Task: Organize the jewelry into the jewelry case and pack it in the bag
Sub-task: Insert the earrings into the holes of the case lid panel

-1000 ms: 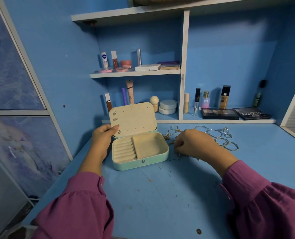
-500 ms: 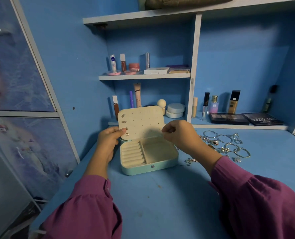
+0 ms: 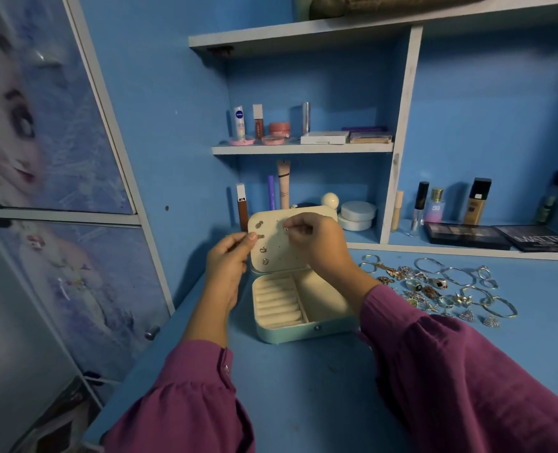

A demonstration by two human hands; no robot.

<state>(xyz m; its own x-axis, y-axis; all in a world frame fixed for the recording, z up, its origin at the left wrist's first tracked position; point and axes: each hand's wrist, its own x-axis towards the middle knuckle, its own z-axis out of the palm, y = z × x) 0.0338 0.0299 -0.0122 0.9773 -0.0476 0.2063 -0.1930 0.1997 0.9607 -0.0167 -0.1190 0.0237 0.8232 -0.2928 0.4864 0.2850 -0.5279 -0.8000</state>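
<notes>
Left hand [image 3: 228, 256] grips case lid [image 3: 280, 253]; right hand [image 3: 313, 238] pinches earring [image 3: 285, 229] at lid.

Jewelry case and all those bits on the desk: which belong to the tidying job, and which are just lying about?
Part of the job:
jewelry case
earring pinched in the right hand
left hand holding the lid
loose jewelry pile

Just lying about:
makeup palettes
cosmetic bottles
cream jars

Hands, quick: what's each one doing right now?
Left hand: grips the left edge of the mint-green jewelry case's cream perforated lid.
Right hand: pinches a small metal earring against that lid.
</notes>
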